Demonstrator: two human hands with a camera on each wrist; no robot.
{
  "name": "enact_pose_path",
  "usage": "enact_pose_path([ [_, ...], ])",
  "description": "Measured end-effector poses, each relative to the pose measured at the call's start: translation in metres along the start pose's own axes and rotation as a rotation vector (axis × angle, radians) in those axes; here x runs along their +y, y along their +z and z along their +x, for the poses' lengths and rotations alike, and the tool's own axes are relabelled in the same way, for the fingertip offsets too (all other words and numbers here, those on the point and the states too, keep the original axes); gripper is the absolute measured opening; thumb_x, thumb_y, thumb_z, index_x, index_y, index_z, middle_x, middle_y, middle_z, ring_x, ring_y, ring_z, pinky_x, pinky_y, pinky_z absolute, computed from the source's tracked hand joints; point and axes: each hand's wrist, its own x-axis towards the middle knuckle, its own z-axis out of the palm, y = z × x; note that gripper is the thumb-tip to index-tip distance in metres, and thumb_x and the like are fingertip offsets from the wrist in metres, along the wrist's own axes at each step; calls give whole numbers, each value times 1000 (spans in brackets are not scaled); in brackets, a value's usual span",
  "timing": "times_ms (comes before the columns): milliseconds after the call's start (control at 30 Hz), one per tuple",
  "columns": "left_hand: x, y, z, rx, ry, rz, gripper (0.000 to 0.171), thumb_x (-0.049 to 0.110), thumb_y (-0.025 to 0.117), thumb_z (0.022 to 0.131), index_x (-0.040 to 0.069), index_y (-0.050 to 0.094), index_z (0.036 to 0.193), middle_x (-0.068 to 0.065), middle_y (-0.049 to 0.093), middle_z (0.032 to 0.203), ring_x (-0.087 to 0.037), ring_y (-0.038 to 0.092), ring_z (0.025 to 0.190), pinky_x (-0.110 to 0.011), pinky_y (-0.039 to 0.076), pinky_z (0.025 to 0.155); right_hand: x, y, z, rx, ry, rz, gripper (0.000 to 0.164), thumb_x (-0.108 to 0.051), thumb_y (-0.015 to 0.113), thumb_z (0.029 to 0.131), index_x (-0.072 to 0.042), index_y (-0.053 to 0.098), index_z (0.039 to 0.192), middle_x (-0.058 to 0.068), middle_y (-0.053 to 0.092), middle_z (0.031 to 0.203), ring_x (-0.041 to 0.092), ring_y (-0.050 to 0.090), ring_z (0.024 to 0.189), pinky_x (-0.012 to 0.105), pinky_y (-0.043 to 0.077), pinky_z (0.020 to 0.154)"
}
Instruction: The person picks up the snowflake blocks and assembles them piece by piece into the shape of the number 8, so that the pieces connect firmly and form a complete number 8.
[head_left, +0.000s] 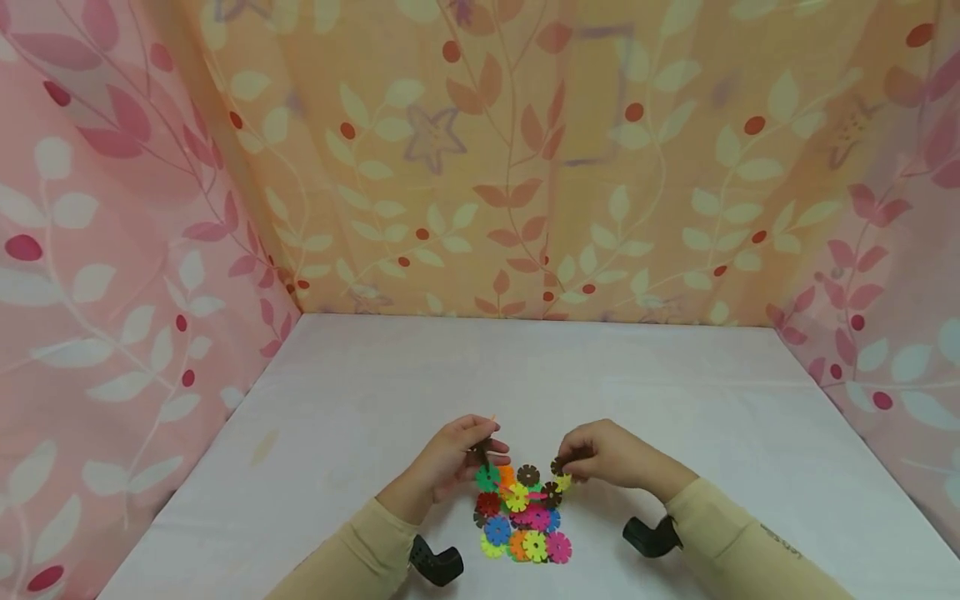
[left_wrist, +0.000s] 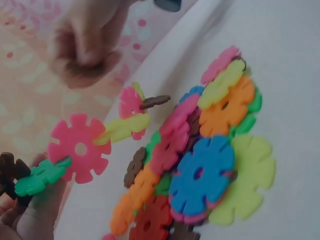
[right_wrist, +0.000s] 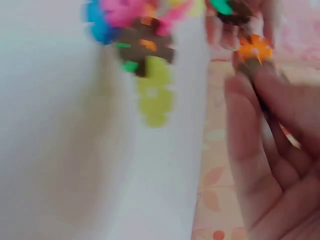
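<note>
My left hand (head_left: 457,454) grips one end of a chain of notched plastic flower discs. In the left wrist view a brown disc (left_wrist: 10,172) sits by its fingers, joined to a green disc (left_wrist: 44,176), a pink disc (left_wrist: 62,152) and a yellow disc (left_wrist: 122,129). My right hand (head_left: 611,454) pinches a brown disc (right_wrist: 250,67) between thumb and fingers; an orange disc (right_wrist: 255,49) shows just beyond it, and whether the two are joined I cannot tell. Beneath both hands lies a heap of loose flower discs (head_left: 537,547) in several colours.
A white-covered table (head_left: 540,375) spreads around the heap. Black wrist-worn devices (head_left: 437,563) show beside both forearms. Patterned cloth (head_left: 510,167) hangs behind the table, with pink cloth (head_left: 97,250) along the sides.
</note>
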Motion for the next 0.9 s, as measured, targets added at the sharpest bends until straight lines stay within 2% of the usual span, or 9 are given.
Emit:
enact_pose_path([
  [100, 0, 6, 0, -16, -4, 5, 40, 35, 57, 89, 1, 54, 109, -17, 66, 94, -30, 65, 90, -36, 53, 74, -7, -3, 10, 117, 22, 58, 11, -15, 60, 88, -8, 68, 91, 10, 66, 84, 22, 63, 71, 26, 53, 65],
  [200, 1, 12, -1, -26, -9, 16, 40, 36, 59, 87, 2, 55, 109, -19, 66, 98, -30, 65, 91, -37, 52, 76, -13, -2, 21, 213, 0, 83, 16, -17, 58, 90, -6, 69, 94, 10, 65, 86, 28, 63, 74, 27, 53, 66],
  [367, 4, 19, -4, -33, 6, 56, 37, 35, 60, 87, 4, 56, 108, -21, 64, 103, -30, 65, 93, -37, 53, 75, -23, 0, 33, 314, 7, 100, 16, -19, 60, 89, -6, 69, 91, 5, 65, 84, 25, 63, 72, 24, 52, 65],
  [667, 6, 23, -7, -54, 29, 111, 35, 32, 58, 89, 5, 59, 111, -19, 65, 104, -26, 65, 93, -38, 52, 75, -29, 1, 38, 265, -11, 133, 13, -14, 57, 90, -5, 66, 87, 8, 63, 79, 23, 59, 67, 26, 52, 62],
  [800, 6, 22, -7, -64, 38, 115, 33, 30, 59, 89, 5, 61, 111, -18, 65, 105, -28, 64, 96, -38, 52, 76, -30, 0, 38, 236, -23, 122, 13, -15, 56, 91, -6, 65, 87, 6, 62, 77, 27, 58, 67, 28, 52, 61],
  [900, 6, 22, -6, -73, 47, 113, 33, 28, 59, 89, 4, 61, 112, -19, 64, 107, -27, 64, 96, -42, 50, 80, -30, -2, 38, 214, -28, 116, 14, -15, 57, 91, -6, 66, 88, 3, 61, 75, 24, 57, 64, 29, 51, 58],
])
